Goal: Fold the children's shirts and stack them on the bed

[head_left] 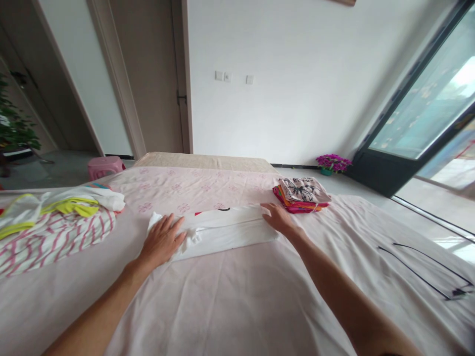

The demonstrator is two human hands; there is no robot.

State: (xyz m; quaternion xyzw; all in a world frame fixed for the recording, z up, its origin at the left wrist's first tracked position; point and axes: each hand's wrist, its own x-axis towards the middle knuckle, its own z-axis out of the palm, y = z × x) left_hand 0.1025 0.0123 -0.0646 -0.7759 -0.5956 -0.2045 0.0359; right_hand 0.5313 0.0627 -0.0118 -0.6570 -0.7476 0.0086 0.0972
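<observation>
A white garment (226, 230), folded into a long flat strip, lies crosswise on the pale pink bed cover (237, 306). Bits of red and black print show along its far edge. My left hand (163, 240) rests flat on the strip's left end, fingers stretched out. At the opposite end, my right hand (278, 217) touches the cloth with its fingers extended. Just beyond the right hand sits a stack of folded clothes (302, 195), a pale piece with a black print on top and red and orange ones beneath.
Loose clothes in white, yellow and pink stripes (74, 217) are heaped at the left. A pair of glasses (456, 291) lies at the right. Past the bed stand a pink stool (106, 167), purple flowers (333, 162) and a leafy plant (17, 123).
</observation>
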